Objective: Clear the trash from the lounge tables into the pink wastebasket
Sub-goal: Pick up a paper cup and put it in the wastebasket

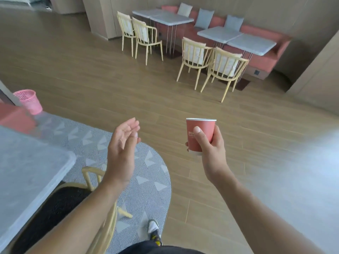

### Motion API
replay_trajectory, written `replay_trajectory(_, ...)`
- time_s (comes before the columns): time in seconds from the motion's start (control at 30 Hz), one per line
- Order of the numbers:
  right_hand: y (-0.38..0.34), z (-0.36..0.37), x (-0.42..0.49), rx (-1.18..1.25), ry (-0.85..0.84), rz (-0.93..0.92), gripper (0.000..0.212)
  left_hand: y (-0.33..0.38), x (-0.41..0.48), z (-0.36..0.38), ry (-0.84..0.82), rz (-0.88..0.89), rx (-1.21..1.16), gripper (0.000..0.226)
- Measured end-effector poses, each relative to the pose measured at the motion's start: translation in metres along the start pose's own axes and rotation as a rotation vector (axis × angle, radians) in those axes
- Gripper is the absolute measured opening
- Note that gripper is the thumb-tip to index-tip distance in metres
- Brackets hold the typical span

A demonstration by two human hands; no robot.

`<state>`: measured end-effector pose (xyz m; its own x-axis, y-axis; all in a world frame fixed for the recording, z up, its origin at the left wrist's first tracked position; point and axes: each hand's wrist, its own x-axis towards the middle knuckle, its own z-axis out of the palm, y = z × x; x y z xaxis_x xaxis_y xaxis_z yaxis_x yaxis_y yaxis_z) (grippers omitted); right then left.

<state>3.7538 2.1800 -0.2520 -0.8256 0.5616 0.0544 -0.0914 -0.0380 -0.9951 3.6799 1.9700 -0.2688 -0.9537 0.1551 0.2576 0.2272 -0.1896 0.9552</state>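
Right of centre in the frame, the right hand (211, 149) holds a red paper cup (200, 135) upright, thumb across the printed front and the other fingers wrapped round the back of its lower half; the white rim is level and the inside cannot be seen from this angle; left of centre, the left hand (122, 145) is empty, palm turned inward with the fingers loosely spread and slightly curled; far off at the left edge, the pink wastebasket (29, 101) stands on the floor beyond a grey patterned rug (143, 182), well apart from the cup. Such a cup is probably very light and thin-walled, so it should dent under a hard squeeze; its waxy side may be a little slick; the mid-to-lower wall, where it is gripped now, looks the sound place to hold it, and keeping it upright seems wise in case some liquid remains.
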Motion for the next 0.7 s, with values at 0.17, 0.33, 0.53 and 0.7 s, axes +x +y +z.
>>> replay_trajectory(0.17, -0.005, 0.063, 0.117, 0.010, -0.077, 0.005, 0.062, -0.011, 0.113, -0.003, 0.029, 0.034, 0.023, 0.040)
replay_trajectory(0.33, 0.004, 0.116, 0.217, 0.005, -0.145, 0.013, 0.064, -0.031, 0.207, -0.013, 0.105, 0.044, 0.045, 0.038)
replay_trajectory(0.53, 0.037, 0.184, 0.358, 0.017, -0.244, 0.033, 0.061, -0.082, 0.329, -0.021, 0.217, 0.026, 0.059, 0.040)
replay_trajectory(0.7, 0.059, 0.249, 0.487, 0.029, -0.386, 0.064, 0.060, -0.113, 0.443, -0.024, 0.328, 0.060, 0.098, 0.044)
